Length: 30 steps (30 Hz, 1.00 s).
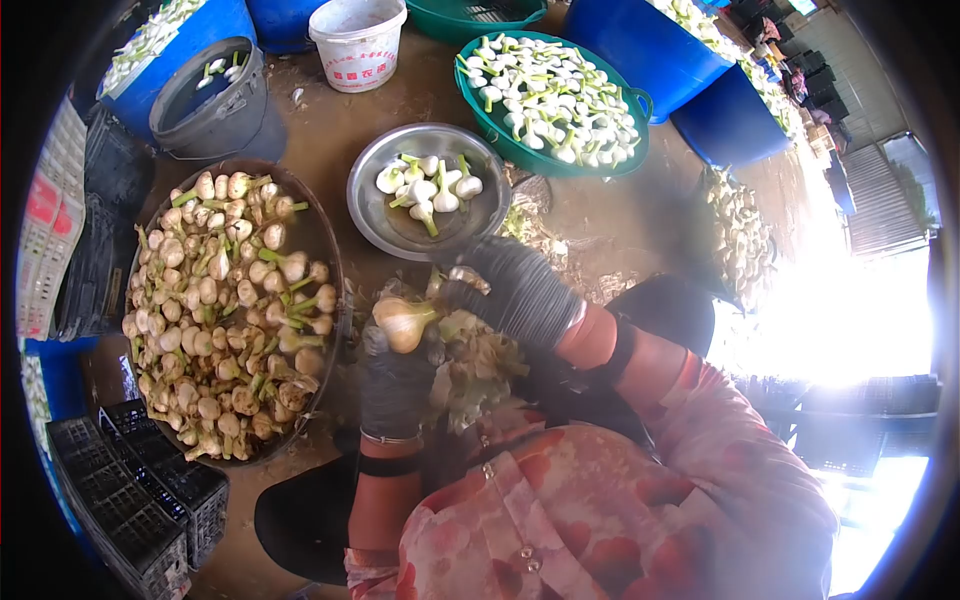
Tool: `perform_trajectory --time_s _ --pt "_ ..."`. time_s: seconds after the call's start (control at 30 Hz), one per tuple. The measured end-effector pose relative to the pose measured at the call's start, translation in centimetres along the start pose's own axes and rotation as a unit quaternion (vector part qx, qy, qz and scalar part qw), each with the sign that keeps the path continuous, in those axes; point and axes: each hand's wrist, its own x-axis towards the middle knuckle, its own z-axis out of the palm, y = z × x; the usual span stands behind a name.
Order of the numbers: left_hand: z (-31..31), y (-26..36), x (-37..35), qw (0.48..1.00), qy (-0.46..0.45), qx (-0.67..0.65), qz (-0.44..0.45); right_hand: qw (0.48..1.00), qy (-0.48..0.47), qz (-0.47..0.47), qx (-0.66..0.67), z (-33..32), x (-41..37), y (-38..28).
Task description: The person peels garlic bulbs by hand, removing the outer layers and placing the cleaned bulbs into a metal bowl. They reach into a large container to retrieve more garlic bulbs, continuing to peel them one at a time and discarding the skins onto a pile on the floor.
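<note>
My left hand (pixel 398 385), in a dark glove, is closed round the lower side of a brownish garlic bulb (pixel 402 324). My right hand (pixel 515 290), also dark-gloved, is closed beside the bulb's stem; a small pale object shows at its fingers, too blurred to name. Just beyond the hands sits a steel bowl (pixel 370 215) with several white peeled garlic bulbs (pixel 445 192). Left of my hands stands a wide round tub (pixel 338 290) full of unpeeled garlic (pixel 215 310). Peeled skins (pixel 475 375) lie beneath my hands.
A green basket (pixel 642 105) of white garlic stands beyond the bowl. Around it are a white bucket (pixel 358 45), a grey bucket (pixel 200 125) and blue tubs (pixel 645 50). Black crates (pixel 130 500) stand at lower left; a garlic pile (pixel 740 235) lies at right.
</note>
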Motion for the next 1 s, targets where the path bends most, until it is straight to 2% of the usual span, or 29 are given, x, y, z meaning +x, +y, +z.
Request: perform_trajectory --time_s 0.03,0.07,0.1,0.17,0.23,0.33,0.43,0.53,0.63,0.7,0.77,0.83,0.93,1.0 --pt "0.5 -0.6 0.0 0.988 -0.023 -0.149 -0.037 0.993 -0.006 -0.119 -0.023 0.3 0.0 -0.1" --pt "1.0 -1.1 0.1 0.952 -0.035 -0.292 -0.081 0.994 0.008 -0.113 0.002 0.8 -0.1 -0.4" --pt "1.6 -1.4 0.0 0.882 -0.041 -0.457 -0.106 0.994 0.022 -0.107 0.027 1.3 -0.4 -0.9" --pt "1.9 -1.7 -0.2 0.791 -0.048 -0.595 -0.135 0.994 0.038 -0.100 0.037 1.9 -0.5 -1.3" --pt "1.7 -1.4 -0.2 0.810 -0.050 -0.567 -0.142 0.994 0.047 -0.100 0.002 2.0 -0.5 -1.5" --pt "1.4 -1.0 -0.1 0.853 -0.063 -0.500 -0.133 0.998 -0.019 -0.044 -0.035 1.8 -0.3 -1.6" --pt "0.5 -0.6 0.0 0.914 -0.085 -0.384 -0.095 0.970 -0.141 0.181 0.076 0.4 0.9 -2.8" --pt "0.1 0.3 0.1 0.950 -0.087 -0.296 -0.043 0.949 -0.137 0.207 0.194 1.6 0.4 -0.8" --pt "-0.3 0.3 0.7 0.939 -0.149 -0.305 -0.057 0.978 -0.079 0.176 0.082 2.3 -0.5 -0.7" --pt "0.5 0.9 0.7 0.974 -0.065 -0.218 0.000 0.968 -0.109 0.203 0.103 1.9 -0.4 -1.1" --pt "0.7 1.4 0.3 0.991 -0.040 -0.122 0.036 0.950 -0.132 0.236 0.156 2.3 -0.5 -0.4" --pt "-0.1 1.6 0.1 0.996 -0.069 -0.016 0.053 0.922 -0.149 0.266 0.240 4.0 -1.1 1.5" --pt "0.0 0.5 0.2 0.994 -0.057 -0.071 0.068 0.880 -0.082 0.218 0.414 3.9 -2.0 1.7" --pt "0.0 0.6 0.4 0.991 -0.061 -0.082 0.083 0.892 -0.104 0.198 0.392 2.8 -2.4 0.5"
